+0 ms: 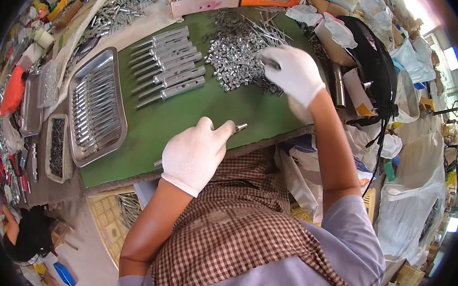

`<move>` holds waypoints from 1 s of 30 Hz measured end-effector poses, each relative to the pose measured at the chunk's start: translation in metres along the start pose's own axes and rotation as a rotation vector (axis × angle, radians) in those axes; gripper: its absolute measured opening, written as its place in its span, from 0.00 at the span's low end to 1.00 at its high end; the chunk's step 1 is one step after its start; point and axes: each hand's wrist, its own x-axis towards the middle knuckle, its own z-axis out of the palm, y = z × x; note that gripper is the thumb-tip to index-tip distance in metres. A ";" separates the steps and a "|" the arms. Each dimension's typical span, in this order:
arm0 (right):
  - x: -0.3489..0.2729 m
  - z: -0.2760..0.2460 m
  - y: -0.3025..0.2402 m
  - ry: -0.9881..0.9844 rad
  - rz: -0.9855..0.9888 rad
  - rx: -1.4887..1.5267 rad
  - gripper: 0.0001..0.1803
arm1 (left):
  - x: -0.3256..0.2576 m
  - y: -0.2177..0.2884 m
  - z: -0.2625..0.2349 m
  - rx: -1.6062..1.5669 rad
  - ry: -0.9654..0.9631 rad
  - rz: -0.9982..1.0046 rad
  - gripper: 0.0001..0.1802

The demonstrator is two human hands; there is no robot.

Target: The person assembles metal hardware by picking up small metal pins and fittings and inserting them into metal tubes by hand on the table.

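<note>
My left hand (194, 154), in a white glove, is closed around a thin metal rod (241, 127) near the front edge of the green work mat (140, 137). One end of the rod shows past the thumb and the other below the wrist side; its middle is hidden. My gloved right hand (294, 73) is over the right side of a heap of small shiny metal pieces (231, 64). Its fingers are curled together, and anything between them is hidden. Left of the heap lies a row of metal tubes with thinner rods (168, 60).
A steel tray (120, 84) of similar rods stands at the left, beside a narrow box of dark small parts (56, 148). Thin metal pins (270, 33) lie behind the heap. A pink box (203, 2) of parts stands at the back. A black mesh item (373, 62) and cable border the right.
</note>
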 end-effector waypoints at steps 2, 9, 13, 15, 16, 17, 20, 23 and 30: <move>-0.025 -0.001 -0.014 0.004 -0.067 0.328 0.10 | 0.000 0.000 0.000 0.011 0.006 0.004 0.09; -0.080 0.021 -0.065 -0.003 -0.104 0.500 0.05 | 0.001 0.001 0.001 -0.004 0.040 0.003 0.10; -0.079 0.020 -0.067 0.046 -0.124 0.483 0.05 | 0.001 0.000 0.001 -0.007 0.031 -0.009 0.09; -0.069 0.011 -0.057 0.105 -0.114 0.445 0.04 | 0.001 0.001 0.001 -0.013 0.039 -0.009 0.09; -0.062 0.019 -0.048 0.191 -0.095 0.401 0.04 | 0.001 0.001 0.000 -0.014 0.031 -0.017 0.09; -0.054 0.018 -0.045 0.170 -0.001 0.355 0.05 | 0.002 0.001 0.001 -0.014 0.022 -0.025 0.08; -0.034 0.024 -0.041 0.142 0.109 0.252 0.07 | 0.003 0.002 -0.001 -0.028 -0.001 -0.031 0.08; -0.026 0.024 -0.042 0.007 0.081 0.116 0.08 | 0.004 0.002 -0.001 -0.054 -0.017 -0.034 0.08; -0.059 0.013 -0.058 -0.002 -0.033 0.467 0.05 | 0.002 0.000 -0.001 -0.039 -0.006 -0.026 0.10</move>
